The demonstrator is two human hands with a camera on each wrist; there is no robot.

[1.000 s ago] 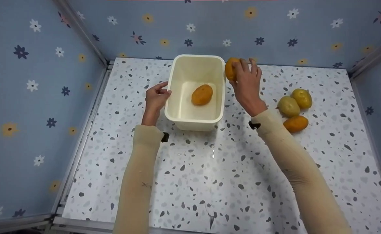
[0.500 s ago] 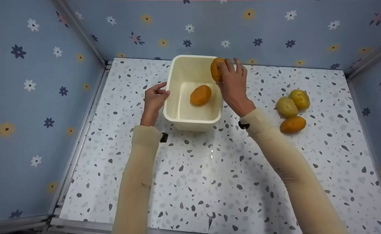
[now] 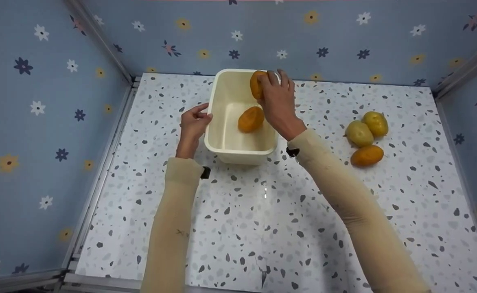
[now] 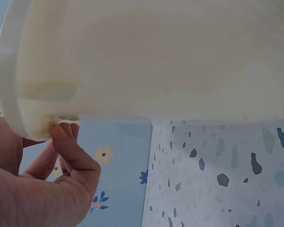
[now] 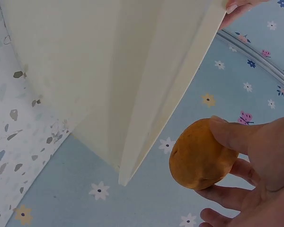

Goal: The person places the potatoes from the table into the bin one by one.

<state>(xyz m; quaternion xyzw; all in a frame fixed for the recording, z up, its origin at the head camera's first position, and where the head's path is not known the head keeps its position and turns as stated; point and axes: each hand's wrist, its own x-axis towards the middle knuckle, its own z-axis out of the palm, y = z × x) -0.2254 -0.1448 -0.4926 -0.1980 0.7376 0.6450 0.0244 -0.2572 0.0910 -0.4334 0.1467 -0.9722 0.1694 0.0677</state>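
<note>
A cream plastic bin (image 3: 238, 152) stands at the back of the table, with one orange mango (image 3: 251, 119) lying on its floor. My left hand (image 3: 192, 126) pinches the bin's left rim; the left wrist view shows its fingertips (image 4: 62, 135) at that rim. Over the bin's back right part, my right hand (image 3: 279, 101) grips a second orange mango (image 3: 256, 85). Seen from the right wrist, thumb and fingers close around this mango (image 5: 199, 156), which is above rim height.
To the right on the speckled table (image 3: 344, 252) lie a third orange mango (image 3: 367, 156) and two rounder yellow-green fruits (image 3: 359, 133), close together. A flowered blue wall (image 3: 263, 36) rises right behind the bin, with another (image 3: 27, 142) along the left.
My right hand has carried its mango leftward, from outside the bin's right edge to over its opening. The left hand stays at the left rim, and the mango inside lies where it was.
</note>
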